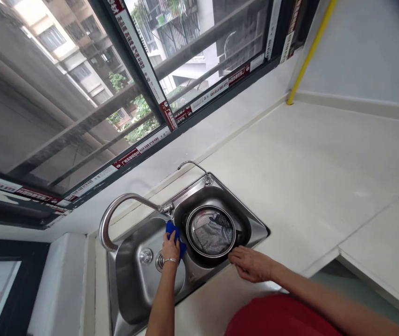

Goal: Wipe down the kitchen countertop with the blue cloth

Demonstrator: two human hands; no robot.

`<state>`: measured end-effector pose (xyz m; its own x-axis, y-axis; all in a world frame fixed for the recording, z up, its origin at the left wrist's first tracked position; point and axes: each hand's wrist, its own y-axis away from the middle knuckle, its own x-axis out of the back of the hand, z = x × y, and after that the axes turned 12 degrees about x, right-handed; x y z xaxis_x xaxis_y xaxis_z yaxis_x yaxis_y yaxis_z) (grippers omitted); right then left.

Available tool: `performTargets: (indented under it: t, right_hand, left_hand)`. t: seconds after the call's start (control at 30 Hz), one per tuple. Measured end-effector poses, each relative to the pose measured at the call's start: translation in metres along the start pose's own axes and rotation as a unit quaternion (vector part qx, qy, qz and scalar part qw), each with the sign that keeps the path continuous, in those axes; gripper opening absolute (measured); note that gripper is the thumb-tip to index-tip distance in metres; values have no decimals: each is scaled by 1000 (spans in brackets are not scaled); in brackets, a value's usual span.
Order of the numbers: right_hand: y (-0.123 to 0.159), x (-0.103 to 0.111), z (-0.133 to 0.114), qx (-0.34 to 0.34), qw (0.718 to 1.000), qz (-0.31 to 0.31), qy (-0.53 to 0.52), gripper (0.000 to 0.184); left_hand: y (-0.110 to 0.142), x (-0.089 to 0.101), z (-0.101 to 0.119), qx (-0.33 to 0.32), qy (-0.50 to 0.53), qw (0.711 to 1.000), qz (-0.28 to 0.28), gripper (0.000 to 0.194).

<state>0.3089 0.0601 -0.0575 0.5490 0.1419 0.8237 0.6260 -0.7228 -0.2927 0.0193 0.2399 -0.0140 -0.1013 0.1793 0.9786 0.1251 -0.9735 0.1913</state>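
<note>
My left hand (171, 248) is closed on a blue cloth (172, 229), pressing it on the divider between the two bowls of a steel sink (124, 284). Its fingers are bent over the cloth, and a bracelet circles the wrist. At the sink's front rim, my right hand (251, 263) rests with its fingers curled together, and I see nothing in them. Just beyond it, a dark round pot (210, 255) stands in the right bowl. Inside the pot lie a perforated metal strainer (202, 220) and a grey mesh-like cloth (213, 235).
A large curved faucet (106, 224) arches over the left bowl, which has two drain fittings. A slim tap (194, 163) stands at the right bowl's back corner. White countertop (311, 163) extends right, with a yellow pipe (311, 51) behind. Windows (150, 70) line the wall.
</note>
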Motion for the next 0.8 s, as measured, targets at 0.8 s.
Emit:
performTargets:
  t: [0.8]
  right_hand:
    - [0, 4, 1, 16, 1000, -8, 7, 20]
  left_hand:
    - [91, 13, -50, -193, 65, 948, -243, 29]
